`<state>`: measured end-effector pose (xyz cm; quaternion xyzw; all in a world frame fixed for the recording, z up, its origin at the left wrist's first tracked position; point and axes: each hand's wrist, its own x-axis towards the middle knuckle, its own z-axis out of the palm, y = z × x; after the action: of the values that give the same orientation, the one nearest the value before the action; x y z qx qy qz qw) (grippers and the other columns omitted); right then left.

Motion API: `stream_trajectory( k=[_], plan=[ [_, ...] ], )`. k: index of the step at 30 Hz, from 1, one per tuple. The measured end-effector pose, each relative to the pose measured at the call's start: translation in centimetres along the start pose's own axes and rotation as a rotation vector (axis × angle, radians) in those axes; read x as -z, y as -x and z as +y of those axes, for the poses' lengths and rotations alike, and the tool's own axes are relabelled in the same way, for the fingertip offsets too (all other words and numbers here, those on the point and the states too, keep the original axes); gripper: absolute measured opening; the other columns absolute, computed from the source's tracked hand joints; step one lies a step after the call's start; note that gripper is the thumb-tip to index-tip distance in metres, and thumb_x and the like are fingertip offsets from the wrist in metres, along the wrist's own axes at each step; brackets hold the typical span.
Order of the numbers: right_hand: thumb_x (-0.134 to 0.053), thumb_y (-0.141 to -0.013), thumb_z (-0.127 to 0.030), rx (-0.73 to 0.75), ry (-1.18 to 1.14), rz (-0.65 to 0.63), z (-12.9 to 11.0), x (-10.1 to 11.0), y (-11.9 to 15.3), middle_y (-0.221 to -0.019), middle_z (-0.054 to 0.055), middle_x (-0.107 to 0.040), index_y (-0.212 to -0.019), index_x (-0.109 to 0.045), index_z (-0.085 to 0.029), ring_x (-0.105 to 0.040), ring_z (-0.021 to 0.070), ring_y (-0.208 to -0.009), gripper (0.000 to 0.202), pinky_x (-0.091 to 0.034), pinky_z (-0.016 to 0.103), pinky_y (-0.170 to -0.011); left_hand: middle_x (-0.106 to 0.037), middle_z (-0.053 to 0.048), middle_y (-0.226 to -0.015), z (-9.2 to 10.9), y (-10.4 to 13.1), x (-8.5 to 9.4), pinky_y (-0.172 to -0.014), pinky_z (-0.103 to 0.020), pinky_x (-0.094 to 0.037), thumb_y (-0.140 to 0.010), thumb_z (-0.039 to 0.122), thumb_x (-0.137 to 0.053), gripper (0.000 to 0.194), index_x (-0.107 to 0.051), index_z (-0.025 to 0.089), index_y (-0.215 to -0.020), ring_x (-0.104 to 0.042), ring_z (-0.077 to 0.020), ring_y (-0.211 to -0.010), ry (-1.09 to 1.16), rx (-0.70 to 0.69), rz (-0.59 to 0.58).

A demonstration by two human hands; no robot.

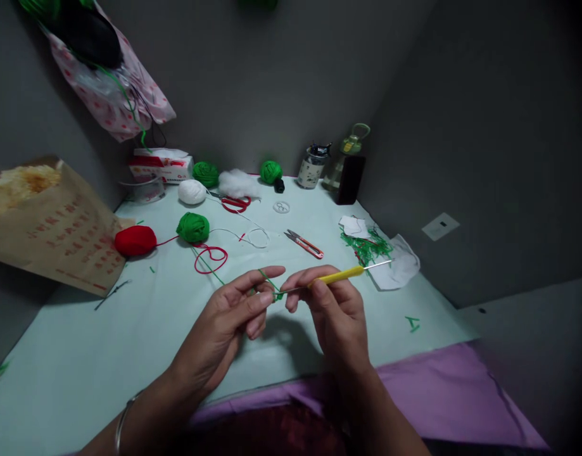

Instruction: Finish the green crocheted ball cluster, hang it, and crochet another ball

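My right hand (338,310) grips a crochet hook (342,275) by its yellow handle, the thin metal shaft pointing left. A small piece of green crochet (278,296) sits at the hook's tip, pinched between the thumb and fingers of my left hand (238,310). Green yarn passes over the raised left index finger and runs back toward a green yarn ball (192,227). Both hands are held above the table, close together. The fingers partly hide the crochet piece.
On the pale table (143,354) lie a red yarn ball (135,240), a white yarn ball (192,192), thread snips (304,244) and red-handled scissors (235,204). Green scraps (366,246) lie to the right. A paper bag (72,234) stands left; a bottle (335,174) stands at the back.
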<state>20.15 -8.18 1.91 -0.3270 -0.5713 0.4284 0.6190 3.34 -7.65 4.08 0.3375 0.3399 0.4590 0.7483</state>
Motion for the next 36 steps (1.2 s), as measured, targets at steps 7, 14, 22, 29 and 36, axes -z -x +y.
stream_trajectory(
  k=[7,14,22,29,36],
  plan=[
    [-0.058,-0.094,-0.011,0.527,0.793,-0.129,-0.5,-0.3,1.1,-0.110,0.009,-0.071,-0.121,-0.067,-0.025,-0.070,0.0202,-0.101,0.031,-0.061,0.035,-0.081,-0.049,0.005,-0.068,-0.5,-0.2,-0.2,-0.048,-0.014,-0.032,-0.080,0.022,-0.080,0.044,-0.071,0.019,-0.123,-0.034,-0.0026,-0.050,0.076,0.002,0.019],
    [-0.052,-0.098,-0.019,0.227,0.258,0.051,-0.6,-0.2,0.4,-0.088,0.005,-0.068,-0.102,-0.072,-0.024,-0.064,0.0161,-0.075,0.021,-0.058,0.033,-0.064,-0.046,0.006,-0.066,-0.2,-0.4,-0.3,-0.045,-0.014,-0.028,-0.080,0.016,-0.078,0.034,-0.075,0.016,-0.113,-0.027,-0.0013,-0.048,0.150,0.062,-0.019],
    [-0.055,-0.096,-0.011,0.231,0.329,-0.017,-0.4,-0.5,0.3,-0.097,0.003,-0.072,-0.108,-0.072,-0.027,-0.068,0.0156,-0.086,0.026,-0.060,0.033,-0.074,-0.058,0.002,-0.075,-0.5,-0.1,-0.4,-0.055,-0.018,-0.038,-0.082,0.025,-0.078,0.033,-0.076,0.019,-0.114,-0.043,-0.0046,-0.055,-0.091,-0.040,0.045],
    [-0.059,-0.093,-0.009,0.607,0.764,-0.103,0.8,0.1,1.0,-0.113,0.012,-0.069,-0.128,-0.066,-0.020,-0.067,0.0212,-0.103,0.037,-0.060,0.035,-0.080,-0.052,0.004,-0.066,-0.8,-0.7,-0.4,-0.048,-0.015,-0.035,-0.078,0.022,-0.081,0.038,-0.075,0.016,-0.115,-0.036,-0.0033,-0.050,0.094,0.042,0.049],
    [-0.056,-0.098,-0.019,0.102,0.088,0.092,-0.2,-0.1,0.3,-0.089,0.003,-0.067,-0.098,-0.075,-0.025,-0.061,0.0137,-0.073,0.020,-0.053,0.030,-0.065,-0.047,0.006,-0.064,-0.7,-0.7,-0.1,-0.044,-0.012,-0.032,-0.080,0.014,-0.078,0.028,-0.077,0.015,-0.107,-0.032,-0.0004,-0.047,0.164,0.034,0.027]
  ],
)
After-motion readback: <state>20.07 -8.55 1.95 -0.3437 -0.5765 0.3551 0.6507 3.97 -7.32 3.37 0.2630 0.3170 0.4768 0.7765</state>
